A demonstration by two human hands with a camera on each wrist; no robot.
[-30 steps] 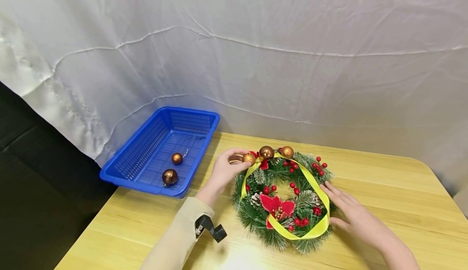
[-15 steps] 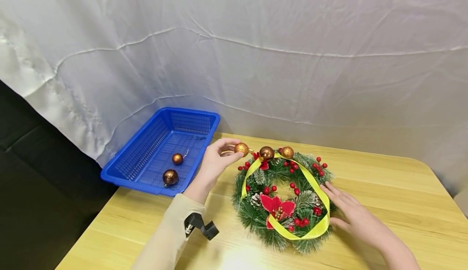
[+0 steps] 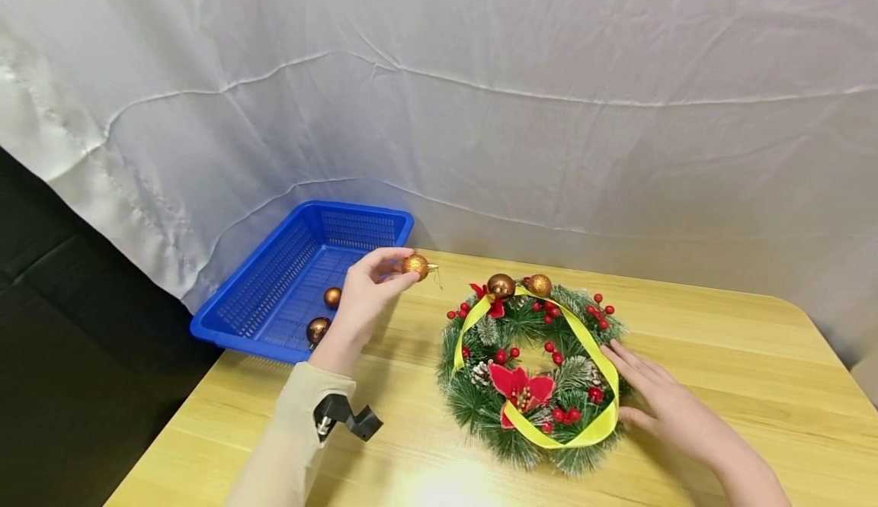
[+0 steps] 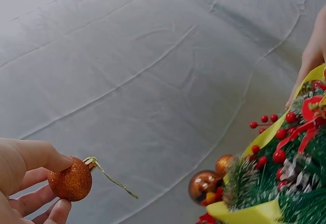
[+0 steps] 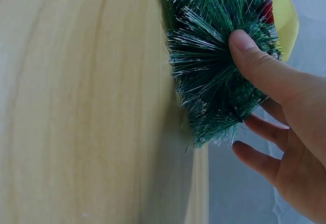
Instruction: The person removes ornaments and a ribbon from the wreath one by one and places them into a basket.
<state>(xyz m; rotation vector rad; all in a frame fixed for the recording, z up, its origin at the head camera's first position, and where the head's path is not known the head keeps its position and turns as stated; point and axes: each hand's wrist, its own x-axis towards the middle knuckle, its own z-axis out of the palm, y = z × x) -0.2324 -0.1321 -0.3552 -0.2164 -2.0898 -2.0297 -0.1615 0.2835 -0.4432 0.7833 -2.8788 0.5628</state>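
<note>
- Pale, creased cloth (image 3: 480, 164) hangs behind a wood-grain table (image 3: 727, 339).
- Pinched in the left hand (image 3: 360, 293) is a coppery-orange bauble (image 4: 70, 183), round, grainy with glitter, its gold cap (image 4: 91, 163) trailing a thin cord (image 4: 118, 184).
- It is held between the blue basket (image 3: 257, 286) and the green wreath (image 3: 469, 408).
- Loosely extended, the right hand (image 3: 665, 408) touches the wreath's bristly, frost-tipped edge, beside yellow ribbon (image 3: 595, 432).

Rough glittery bauble (image 4: 71, 180), smooth plstc. basket (image 3: 248, 293)

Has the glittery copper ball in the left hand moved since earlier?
Yes: the ball moved away from the round green wreath, toward the blue plastic basket.
</note>
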